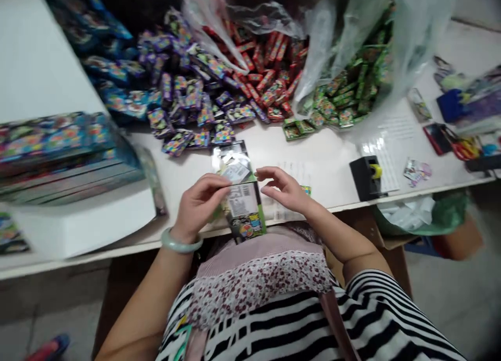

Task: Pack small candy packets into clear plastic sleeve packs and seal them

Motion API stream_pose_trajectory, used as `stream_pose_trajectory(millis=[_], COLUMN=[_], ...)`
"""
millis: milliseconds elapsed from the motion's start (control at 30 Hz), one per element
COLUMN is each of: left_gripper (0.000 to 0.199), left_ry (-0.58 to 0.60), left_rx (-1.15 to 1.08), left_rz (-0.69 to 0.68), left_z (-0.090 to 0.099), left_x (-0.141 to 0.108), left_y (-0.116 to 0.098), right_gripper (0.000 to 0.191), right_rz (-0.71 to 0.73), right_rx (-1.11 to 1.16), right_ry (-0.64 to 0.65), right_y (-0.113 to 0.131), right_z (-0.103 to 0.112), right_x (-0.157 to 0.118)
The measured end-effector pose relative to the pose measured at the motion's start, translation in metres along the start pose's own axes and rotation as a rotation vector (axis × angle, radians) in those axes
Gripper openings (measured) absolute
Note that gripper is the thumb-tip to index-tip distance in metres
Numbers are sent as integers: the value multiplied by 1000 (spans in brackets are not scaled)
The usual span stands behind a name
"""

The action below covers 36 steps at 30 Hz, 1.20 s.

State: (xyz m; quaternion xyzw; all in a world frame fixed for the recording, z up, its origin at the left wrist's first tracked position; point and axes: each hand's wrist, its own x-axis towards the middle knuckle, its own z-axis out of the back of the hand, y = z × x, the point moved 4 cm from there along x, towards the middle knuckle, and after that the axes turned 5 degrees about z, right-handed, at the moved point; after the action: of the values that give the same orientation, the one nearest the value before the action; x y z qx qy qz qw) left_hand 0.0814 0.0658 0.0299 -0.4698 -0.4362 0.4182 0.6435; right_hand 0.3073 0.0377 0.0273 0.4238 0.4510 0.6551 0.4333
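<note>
A flat printed box (246, 211), black and green with a pale label and barcode, lies at the table's front edge against my apron. Its glossy upper part (234, 165) extends away from me, with a pale, shiny piece on it. My left hand (202, 200) pinches the box's left side near the fold, thumb and fingers together. To the right of the box, my right hand (285, 190) is held with fingers apart and curved, holding nothing. Its fingertips are close to the box's right edge; whether they touch it I cannot tell.
Behind lie heaps of small purple packets (195, 97), red packets (274, 63) and green packets (348, 97), with clear plastic bags (319, 53) among them. Stacked printed boxes (66, 142) stand left. A black tape dispenser (364, 178) sits right, above a green bin (446, 220).
</note>
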Motion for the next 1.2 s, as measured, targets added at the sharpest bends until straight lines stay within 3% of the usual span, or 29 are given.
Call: stream_pose_trajectory(millis=[67,167,267,367,467,667,800,933,1000,1133,1200], left_gripper=[8,12,13,12,14,16,14,12,11,16,15], left_ry=[-52,-121,-135,-129,-141,-144,-125,-90,-75,-38,-28], left_rx=[-12,-17,3,16,16,5,-9,-35,-30,-10,-4], left_rz=[7,-19,-7,-7,-10,-1,2,-22,-23,-13,-17], left_z=[4,4,-1,-4,-4,-6,-6,-11,-16,-28,-30], left_x=[2,5,8,10,11,12,11,11,11,12,11], left_y=[10,22,24,19,15,16,21,16,10,-1,-4], right_gripper=[27,20,23,22,22,11,3,11,15,13,9], right_rz=[-124,-325,-411,-428,-432,-375,-398,-373,-272,-31,35], right_rx=[-98,-475,-717,-813,-831,-677,-442,-356,-262,-133,-120], right_ry=[-105,-313,-280,-162,-130,-248,-382,-436,-353,163,321], right_y=[-25,-59,-80,-89,-91,-93,-98,-73,-40,37,61], right_z=[33,93,123,121,112,107,124,142,131,62,29], right_x=[-11,-26,-28,-23,-23,-34,-41,-35,-20,20,39])
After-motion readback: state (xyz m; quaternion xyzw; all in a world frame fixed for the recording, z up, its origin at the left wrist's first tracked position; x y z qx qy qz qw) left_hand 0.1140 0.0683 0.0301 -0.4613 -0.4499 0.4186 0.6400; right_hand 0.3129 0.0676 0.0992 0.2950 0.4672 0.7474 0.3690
